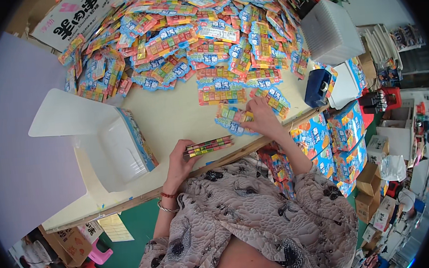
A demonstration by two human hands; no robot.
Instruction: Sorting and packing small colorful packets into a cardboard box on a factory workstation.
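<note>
My left hand [178,162] is closed round one end of a small stack of candy packs [210,146], which stands on its edges near the front of the table. My right hand [264,116] pinches the edge of a single colourful candy pack [231,119] with a blue border and see-through windows. Another candy pack [278,102] lies just beyond the right fingers, and several more, in a flat group, lie a little farther off. To the left, an open white display box [119,153] with its lid raised holds nothing that I can see.
A large heap of candy packs [193,38] covers the far side of the table [166,112]. A dark blue block-shaped object [317,88] sits at the right edge, near a translucent ribbed plastic container [331,31]. Stacked blue printed boxes [347,147] stand beside the table, lower right.
</note>
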